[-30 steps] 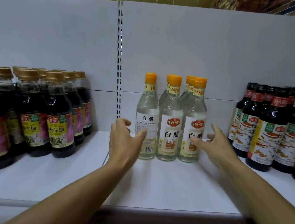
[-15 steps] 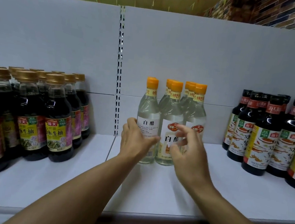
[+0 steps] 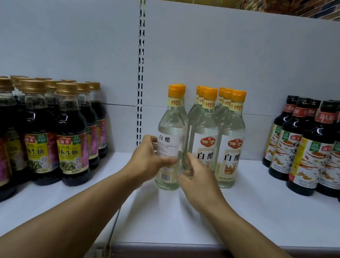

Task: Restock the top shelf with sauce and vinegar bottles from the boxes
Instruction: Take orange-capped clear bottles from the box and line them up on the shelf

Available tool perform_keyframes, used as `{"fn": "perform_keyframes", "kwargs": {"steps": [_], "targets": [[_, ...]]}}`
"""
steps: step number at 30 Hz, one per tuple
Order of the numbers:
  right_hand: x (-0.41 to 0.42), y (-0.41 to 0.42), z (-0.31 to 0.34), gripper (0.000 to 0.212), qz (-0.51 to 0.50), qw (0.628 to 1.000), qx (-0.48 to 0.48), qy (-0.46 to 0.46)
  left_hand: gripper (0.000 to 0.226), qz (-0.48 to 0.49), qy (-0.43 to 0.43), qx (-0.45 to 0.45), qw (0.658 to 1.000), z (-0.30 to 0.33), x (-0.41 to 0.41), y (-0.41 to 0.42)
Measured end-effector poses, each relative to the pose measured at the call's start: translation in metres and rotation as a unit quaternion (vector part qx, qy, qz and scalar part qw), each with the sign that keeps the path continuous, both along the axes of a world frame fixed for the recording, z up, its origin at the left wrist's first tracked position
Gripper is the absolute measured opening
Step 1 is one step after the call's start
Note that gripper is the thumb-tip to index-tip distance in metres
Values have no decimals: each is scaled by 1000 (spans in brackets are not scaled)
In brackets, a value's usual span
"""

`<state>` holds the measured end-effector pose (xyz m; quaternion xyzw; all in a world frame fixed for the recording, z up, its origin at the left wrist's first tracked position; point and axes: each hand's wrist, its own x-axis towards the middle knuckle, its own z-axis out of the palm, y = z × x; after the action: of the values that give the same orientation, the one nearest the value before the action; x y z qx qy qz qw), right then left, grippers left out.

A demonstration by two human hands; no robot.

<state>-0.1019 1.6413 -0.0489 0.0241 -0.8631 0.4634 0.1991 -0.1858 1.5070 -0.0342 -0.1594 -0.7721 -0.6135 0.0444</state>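
Both hands are clamped on one clear vinegar bottle (image 3: 170, 141) standing upright mid-shelf, toward the back. Left hand (image 3: 147, 165) wraps its left side, thumb across the label; right hand (image 3: 198, 181) grips its right side. Further vinegar bottles (image 3: 218, 138) stand just beside it. Dark sauce bottles (image 3: 37, 130) occupy the white shelf (image 3: 261, 213) toward both ends.

Readable on the front left vinegar bottle (image 3: 170, 141): 白醋 atop a white label of fine print too small to make out, with a barcode lower down. On the two front bottles (image 3: 218, 138) beside it: a red 保宁 badge, large 白醋, and 中华老字号 on yellow neck bands. On the dark soy sauce bottles (image 3: 72, 137) at left: red 海天 logo and 金标生抽; same 海天 logo on the dark bottles (image 3: 308, 153) at right, other text unclear.
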Motion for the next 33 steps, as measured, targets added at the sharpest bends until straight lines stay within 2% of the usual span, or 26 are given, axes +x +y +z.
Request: {"fn": "perform_keyframes", "kwargs": {"steps": [4, 9, 11, 14, 18, 23, 30, 33], "targets": [[-3, -7, 7, 46, 24, 999, -31, -31, 51, -25, -22, 6, 999, 0, -1, -11], [8, -18, 4, 64, -19, 996, 81, -24, 54, -27, -6, -77, 997, 1, 4, -16], [14, -22, 2, 63, -24, 993, 116, -15, 52, -25, 3, -80, 996, 1, 9, -12], [20, -23, -2, 63, -36, 987, 159, -3, 63, -18, 9, -81, 997, 1, 14, -8], [25, -22, -3, 69, -36, 987, 159, 9, 78, -32, 7, -22, 999, 1, 17, -7], [27, -22, -5, 67, -33, 980, 192, 34, 65, -36, -16, 22, 999, 4, 14, -9], [27, -22, -3, 58, -35, 974, 219, 44, 48, -96, -52, 63, 992, 4, 8, -12], [23, -22, -3, 60, -32, 974, 220, 37, 52, -89, -39, 56, 994, 1, 3, -11]]}}
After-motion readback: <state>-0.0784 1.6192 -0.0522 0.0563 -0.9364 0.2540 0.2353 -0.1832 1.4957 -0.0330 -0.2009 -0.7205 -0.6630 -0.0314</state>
